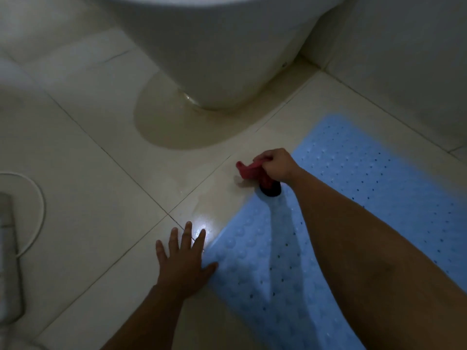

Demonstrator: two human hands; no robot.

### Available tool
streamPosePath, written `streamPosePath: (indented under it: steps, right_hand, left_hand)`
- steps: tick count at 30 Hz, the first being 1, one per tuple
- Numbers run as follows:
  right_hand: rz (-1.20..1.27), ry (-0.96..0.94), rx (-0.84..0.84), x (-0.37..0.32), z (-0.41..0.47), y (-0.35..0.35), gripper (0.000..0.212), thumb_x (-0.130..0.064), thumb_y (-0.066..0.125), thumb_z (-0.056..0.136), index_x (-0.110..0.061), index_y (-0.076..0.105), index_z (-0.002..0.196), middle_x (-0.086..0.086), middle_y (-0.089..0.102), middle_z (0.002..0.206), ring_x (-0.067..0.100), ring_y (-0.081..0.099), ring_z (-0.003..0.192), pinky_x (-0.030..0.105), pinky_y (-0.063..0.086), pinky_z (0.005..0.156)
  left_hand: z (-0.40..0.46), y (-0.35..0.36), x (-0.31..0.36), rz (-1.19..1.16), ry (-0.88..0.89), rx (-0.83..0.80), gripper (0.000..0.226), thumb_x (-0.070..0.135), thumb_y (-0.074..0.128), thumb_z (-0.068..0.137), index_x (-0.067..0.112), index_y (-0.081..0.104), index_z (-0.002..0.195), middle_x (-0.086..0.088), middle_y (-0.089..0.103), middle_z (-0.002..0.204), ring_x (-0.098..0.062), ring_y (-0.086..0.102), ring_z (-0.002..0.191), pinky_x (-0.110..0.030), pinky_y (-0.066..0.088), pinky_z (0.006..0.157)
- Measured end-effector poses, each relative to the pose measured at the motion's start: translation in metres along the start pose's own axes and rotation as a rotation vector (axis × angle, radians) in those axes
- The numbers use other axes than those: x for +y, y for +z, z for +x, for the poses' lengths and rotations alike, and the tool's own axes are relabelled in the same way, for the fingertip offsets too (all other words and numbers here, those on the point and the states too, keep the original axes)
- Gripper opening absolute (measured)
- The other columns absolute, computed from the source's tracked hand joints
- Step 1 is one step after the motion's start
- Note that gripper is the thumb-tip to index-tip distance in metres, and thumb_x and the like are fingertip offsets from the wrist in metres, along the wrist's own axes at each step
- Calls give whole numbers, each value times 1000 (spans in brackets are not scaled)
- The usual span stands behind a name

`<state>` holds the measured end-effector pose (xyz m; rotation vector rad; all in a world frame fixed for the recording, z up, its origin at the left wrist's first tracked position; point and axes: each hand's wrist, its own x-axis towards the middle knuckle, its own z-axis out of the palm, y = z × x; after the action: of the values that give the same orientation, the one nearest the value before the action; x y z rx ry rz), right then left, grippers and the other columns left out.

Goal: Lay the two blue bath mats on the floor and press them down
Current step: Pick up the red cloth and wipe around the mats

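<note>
Left hand (pixel 183 263) spread flat, fingers (pixel 188 231) straight, pressing on the floor tile (pixel 83 198), thumb just touching the near edge of a blue bath mat (pixel 265 269). Right hand (pixel 274 165) curled round a crumpled red cloth (pixel 249 169), gripping it right beside a dark round opening (pixel 271 192), probably a floor drain, under the wrist. Just right of those fingers, a second stretch of blue bath mat (pixel 358 178), dimpled and perforated, lying flat toward the wall; hard to tell whether one mat or two meeting under the forearm. Beyond the fingers, a wet sheen on the tiles and a white toilet base (pixel 214 59). Far left, a white cord (pixel 35 188).

Risks, judged from this: wet tile under the mats, so poor suction grip and sliding later; near edge possibly lifted, leaving a ridge unless pressed; drain possibly covered by the mat; cloth trapped under an edge if not set aside first.
</note>
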<state>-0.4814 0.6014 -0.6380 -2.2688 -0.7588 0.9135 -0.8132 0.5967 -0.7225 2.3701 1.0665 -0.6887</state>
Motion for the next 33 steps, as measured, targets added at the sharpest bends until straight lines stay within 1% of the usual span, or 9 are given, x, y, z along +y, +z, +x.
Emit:
streamPosePath:
  steps: [4,8,13,17,20,24,27,31,33]
  right_hand:
    - [340,61,0,-37,-48,-42,32,9,48,92,3,75,108,11,73,93,19,68,82,13,53,55]
    - [376,142,-84,-78,-100,-98,39,6,43,86,-14,73,101,0,68,83,14,61,75,24,50,62]
    - [314,156,-97,-155,-192,-198,33,1,48,81,-20,72,91,-2,69,83,17,61,80,31,49,74]
    - [322,169,-67,-223,-271,-283,28,-2,50,88,-16,71,100,0,69,88,14,62,78,26,50,64]
    - [329,187,-38,-274,-334,-347,23,-5,55,90,-17,71,101,-1,68,86,12,62,73,23,48,58]
    - [422,190,77,-333,-410,-414,22,-8,65,89,-15,69,110,3,70,86,10,66,69,18,50,58]
    - [479,211,261,-356,-464,-450,30,-6,71,87,-12,61,115,1,64,75,6,62,57,15,47,53]
    - [518,262,444,-341,-515,-490,19,-6,79,80,-15,63,82,5,65,75,22,67,75,40,61,78]
    - [515,222,483,-326,-532,-509,20,-5,81,81,-14,65,71,3,65,70,15,63,69,42,59,78]
  left_hand:
    - [-12,-96,22,-80,-53,-112,65,69,48,95,37,41,152,3,36,164,-27,35,150,-65,5,122]
    - [-10,-204,51,-260,101,-39,75,56,64,95,27,36,158,-6,38,164,-25,41,147,-38,33,119]
    - [-86,-347,145,-667,324,12,88,41,90,77,25,48,152,3,48,155,-24,54,135,-36,49,103]
    - [-165,-431,197,-763,445,-75,65,40,91,60,27,71,121,5,75,114,-10,71,105,-28,59,89]
    - [-247,-502,234,-825,461,-126,39,14,84,81,21,72,118,2,77,101,-5,72,92,-14,54,76]
    - [-334,-584,286,-870,473,-60,7,6,77,90,9,73,94,-16,75,90,-11,70,78,-26,55,75]
    - [-384,-623,326,-853,495,-85,12,2,75,90,9,67,85,-15,69,79,-17,65,73,-31,53,71]
    - [-427,-645,372,-824,524,-120,15,6,75,92,13,65,83,-6,69,76,-17,65,74,-39,55,75]
    - [-443,-645,392,-801,522,-135,12,11,74,94,12,66,85,-11,71,80,-19,67,77,-45,59,80]
